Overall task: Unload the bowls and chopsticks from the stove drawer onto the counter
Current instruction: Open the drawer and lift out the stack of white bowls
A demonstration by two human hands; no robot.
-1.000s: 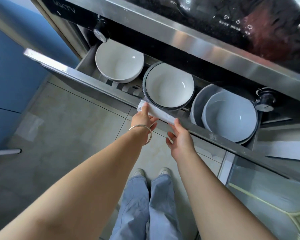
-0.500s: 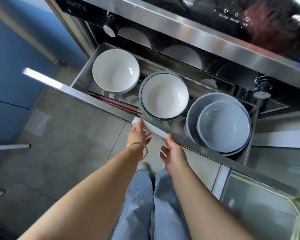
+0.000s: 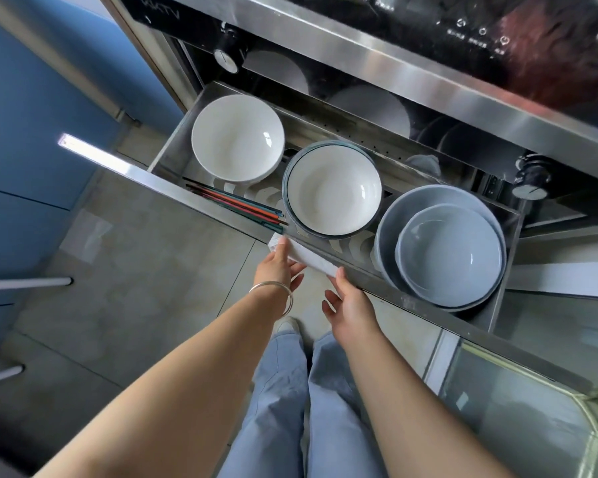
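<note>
The steel stove drawer (image 3: 125, 167) stands pulled far out under the stove. Inside it sit a white bowl (image 3: 237, 138) at the left, a dark-rimmed white bowl (image 3: 332, 191) in the middle, and a small grey-blue bowl (image 3: 449, 250) nested in a larger grey one (image 3: 394, 215) at the right. Red and teal chopsticks (image 3: 235, 203) lie along the front wall. My left hand (image 3: 278, 267) and my right hand (image 3: 349, 305) both grip the white handle (image 3: 308, 258) on the drawer's front.
The black glass stove top (image 3: 463, 25) with its steel edge overhangs the drawer, with two round knobs (image 3: 227, 58) below it. A blue cabinet (image 3: 25, 108) stands at the left. Tiled floor and my legs in blue trousers (image 3: 301, 408) lie below.
The drawer has slid much farther out toward me with both hands on its handle. The chopsticks and the full bowls have come into view.
</note>
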